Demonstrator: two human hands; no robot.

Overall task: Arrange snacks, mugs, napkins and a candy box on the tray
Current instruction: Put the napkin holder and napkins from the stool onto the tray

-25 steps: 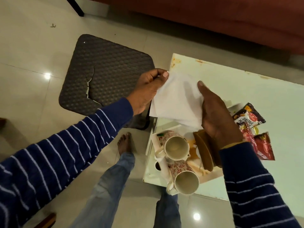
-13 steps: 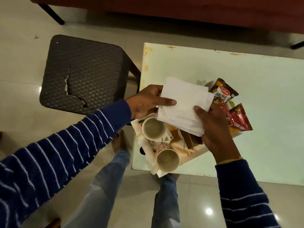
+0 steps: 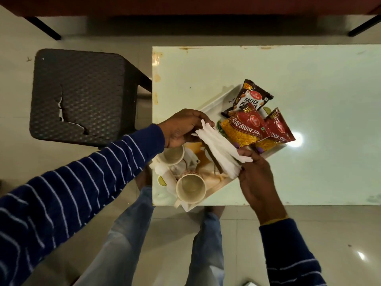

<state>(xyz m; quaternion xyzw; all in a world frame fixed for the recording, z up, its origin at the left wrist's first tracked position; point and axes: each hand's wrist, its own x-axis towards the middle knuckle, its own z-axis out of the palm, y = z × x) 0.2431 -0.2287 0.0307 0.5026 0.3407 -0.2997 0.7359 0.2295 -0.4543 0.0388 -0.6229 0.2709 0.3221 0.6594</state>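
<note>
I have the stack of white napkins (image 3: 221, 150) pinched at its far end by my left hand (image 3: 181, 127) and at its near end by my right hand (image 3: 256, 178), held edge-up over the white tray (image 3: 214, 104) on the desk (image 3: 309, 83), between two mugs (image 3: 190, 188) and three snack packets (image 3: 247, 124)

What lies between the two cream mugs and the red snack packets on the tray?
In the head view, the white napkin stack, held by both hands, in a brown wooden holder.

Navy long sleeves with thin white stripes, yellow band at the right cuff above the right hand (image 3: 256, 180), faded light-blue jeans, bare left hand (image 3: 181, 127)
</note>
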